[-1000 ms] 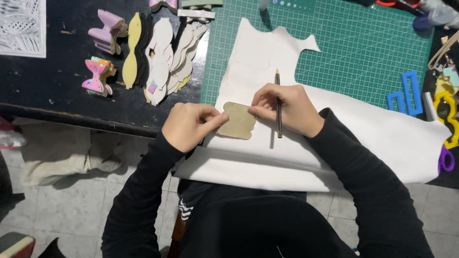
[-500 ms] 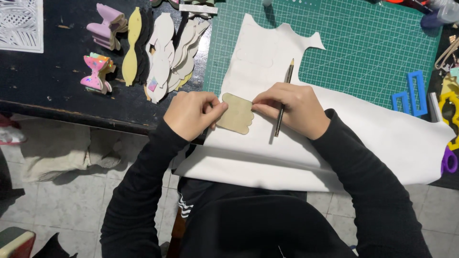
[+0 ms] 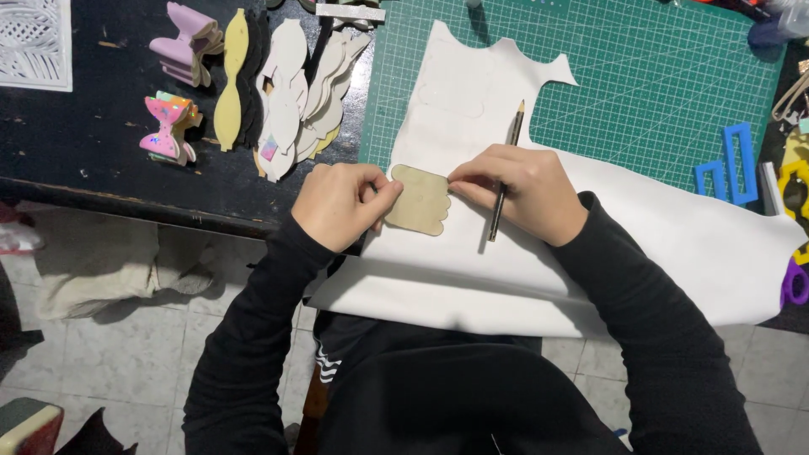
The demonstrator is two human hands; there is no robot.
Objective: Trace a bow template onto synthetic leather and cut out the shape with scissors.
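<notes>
Dark worktable (image 3: 101, 160): green cutting mat (image 3: 640, 76), cut-out shapes (image 3: 295, 93), finished bows (image 3: 173, 126).

Template: a tan scalloped card template (image 3: 419, 200) lies flat between your two hands, fingertips on both edges.
Pencil: a dark pencil (image 3: 506, 168) slants under your right hand, tip pointing away.
Sheet: a white sheet (image 3: 522, 270) spreads beneath both.

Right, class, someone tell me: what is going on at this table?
A person in black sleeves holds a tan scalloped template flat on a white sheet that overlaps a green cutting mat. The left hand pins its left edge; the right hand presses its right edge while holding a pencil. Finished bows and cut shapes lie to the left.
</notes>
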